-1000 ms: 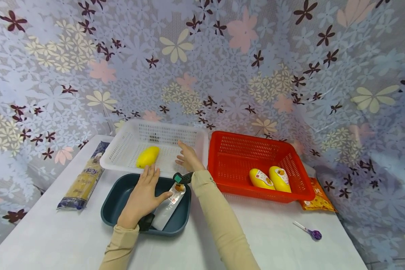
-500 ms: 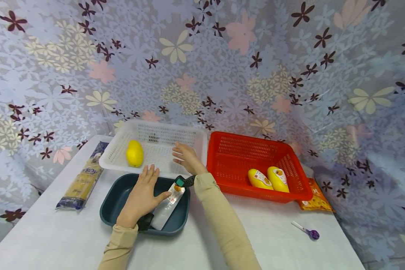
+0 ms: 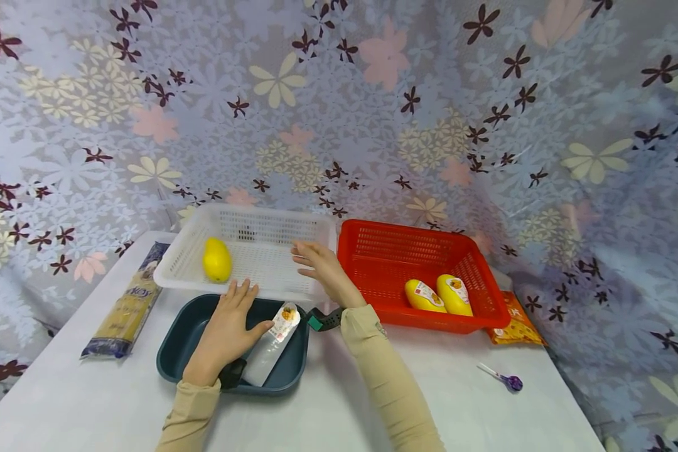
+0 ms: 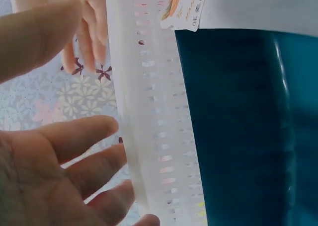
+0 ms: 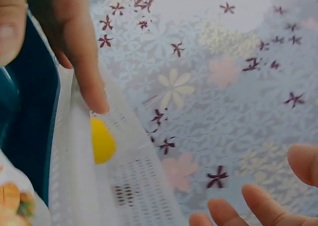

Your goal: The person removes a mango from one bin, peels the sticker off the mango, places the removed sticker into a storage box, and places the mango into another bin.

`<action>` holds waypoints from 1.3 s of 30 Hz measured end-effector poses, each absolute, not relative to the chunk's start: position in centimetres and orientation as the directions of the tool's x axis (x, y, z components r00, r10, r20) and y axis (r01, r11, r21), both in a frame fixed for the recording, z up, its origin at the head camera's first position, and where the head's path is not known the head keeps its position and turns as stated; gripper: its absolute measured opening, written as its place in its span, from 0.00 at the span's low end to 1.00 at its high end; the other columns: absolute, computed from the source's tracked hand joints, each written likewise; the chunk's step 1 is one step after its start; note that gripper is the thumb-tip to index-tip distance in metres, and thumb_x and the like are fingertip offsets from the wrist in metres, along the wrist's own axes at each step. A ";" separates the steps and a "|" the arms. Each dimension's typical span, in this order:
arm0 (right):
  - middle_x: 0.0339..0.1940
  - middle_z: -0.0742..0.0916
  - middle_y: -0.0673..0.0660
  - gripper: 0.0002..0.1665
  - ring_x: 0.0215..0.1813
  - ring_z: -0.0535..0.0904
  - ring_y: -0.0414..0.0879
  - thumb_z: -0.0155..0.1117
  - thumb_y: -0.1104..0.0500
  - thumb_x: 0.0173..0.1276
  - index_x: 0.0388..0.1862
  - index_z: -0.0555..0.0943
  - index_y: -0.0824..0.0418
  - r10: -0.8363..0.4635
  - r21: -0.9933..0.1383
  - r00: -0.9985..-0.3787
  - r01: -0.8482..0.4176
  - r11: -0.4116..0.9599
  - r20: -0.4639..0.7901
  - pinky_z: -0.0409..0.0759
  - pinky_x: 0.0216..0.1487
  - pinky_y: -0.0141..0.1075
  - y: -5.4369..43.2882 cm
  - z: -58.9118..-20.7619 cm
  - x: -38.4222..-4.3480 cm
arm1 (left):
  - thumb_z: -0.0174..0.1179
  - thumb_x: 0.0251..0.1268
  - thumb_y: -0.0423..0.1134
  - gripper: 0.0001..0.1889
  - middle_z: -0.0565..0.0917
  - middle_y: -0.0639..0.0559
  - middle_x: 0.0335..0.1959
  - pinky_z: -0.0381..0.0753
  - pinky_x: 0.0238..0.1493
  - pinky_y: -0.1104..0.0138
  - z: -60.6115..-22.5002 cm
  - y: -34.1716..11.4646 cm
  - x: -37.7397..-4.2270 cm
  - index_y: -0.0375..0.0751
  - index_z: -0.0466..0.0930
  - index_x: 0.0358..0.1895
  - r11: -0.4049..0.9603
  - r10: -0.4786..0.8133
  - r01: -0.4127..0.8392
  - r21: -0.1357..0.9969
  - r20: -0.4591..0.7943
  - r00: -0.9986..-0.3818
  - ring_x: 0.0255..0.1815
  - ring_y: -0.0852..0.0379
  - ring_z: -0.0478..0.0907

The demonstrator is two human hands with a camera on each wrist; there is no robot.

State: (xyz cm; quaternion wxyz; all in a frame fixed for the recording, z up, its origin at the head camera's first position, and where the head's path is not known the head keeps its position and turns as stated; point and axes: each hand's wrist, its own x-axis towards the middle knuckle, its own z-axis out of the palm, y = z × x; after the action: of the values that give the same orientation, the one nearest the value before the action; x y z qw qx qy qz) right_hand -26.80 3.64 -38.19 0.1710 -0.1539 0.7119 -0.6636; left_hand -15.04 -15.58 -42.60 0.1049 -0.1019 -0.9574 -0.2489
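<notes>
A yellow mango (image 3: 217,259) lies at the left side of the white basket (image 3: 248,293). My left hand (image 3: 220,336) is held over the dark teal basin (image 3: 172,351), palm down. Its fingers spread forward beside the basket's near rim and grip nothing; whether they touch the rim I cannot tell. Above the basket's right part is my right hand (image 3: 326,274), its fingers loosely extended and apart from the mango. A long whitish strip with a mango-picture label (image 3: 271,345) rests in the basin, partly hidden by the left wrist.
To the right stands a red basket (image 3: 378,295) holding two labelled yellow mangoes (image 3: 454,295). An orange snack bag (image 3: 516,323) lies beyond it, and a purple lollipop (image 3: 508,381) on the table in front. At far left lies a yellow-and-blue pasta packet (image 3: 125,307).
The mango has shifted from near the middle of the white basket to its left side and turned more upright. My right hand has drawn slightly rightward. The head view has turned a little.
</notes>
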 end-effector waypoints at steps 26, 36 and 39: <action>0.64 0.80 0.58 0.22 0.66 0.74 0.53 0.56 0.52 0.73 0.62 0.75 0.58 -0.264 -0.950 -0.961 -0.159 0.269 0.086 0.71 0.68 0.49 12.8 -39.7 -19.2 | 0.66 0.61 0.44 0.28 0.78 0.41 0.62 0.68 0.64 0.41 -41.8 -14.1 -14.1 0.38 0.74 0.63 0.810 0.161 0.326 0.487 0.351 -0.923 0.67 0.37 0.69; 0.61 0.81 0.60 0.20 0.62 0.75 0.52 0.58 0.54 0.72 0.60 0.76 0.58 -0.128 -0.918 -0.979 -0.195 0.344 0.160 0.75 0.64 0.46 15.7 -40.6 -17.1 | 0.67 0.59 0.43 0.27 0.79 0.40 0.61 0.70 0.63 0.42 -41.6 -13.0 -13.7 0.41 0.76 0.62 0.788 0.186 0.353 0.504 0.352 -0.917 0.65 0.37 0.71; 0.60 0.82 0.60 0.21 0.59 0.78 0.52 0.59 0.52 0.72 0.61 0.76 0.57 -0.067 -0.890 -0.978 -0.208 0.406 0.198 0.77 0.60 0.45 16.9 -40.9 -16.3 | 0.68 0.59 0.43 0.26 0.80 0.42 0.59 0.73 0.63 0.47 -41.4 -12.4 -13.3 0.41 0.77 0.62 0.767 0.207 0.383 0.515 0.367 -0.907 0.63 0.41 0.74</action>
State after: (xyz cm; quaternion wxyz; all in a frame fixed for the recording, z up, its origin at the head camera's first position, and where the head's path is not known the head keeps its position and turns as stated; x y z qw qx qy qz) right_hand -16.31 16.88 -40.87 -0.0654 -0.0825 0.8360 -0.5385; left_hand -13.34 -12.36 -41.38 0.1461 -0.1589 -0.9285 -0.3021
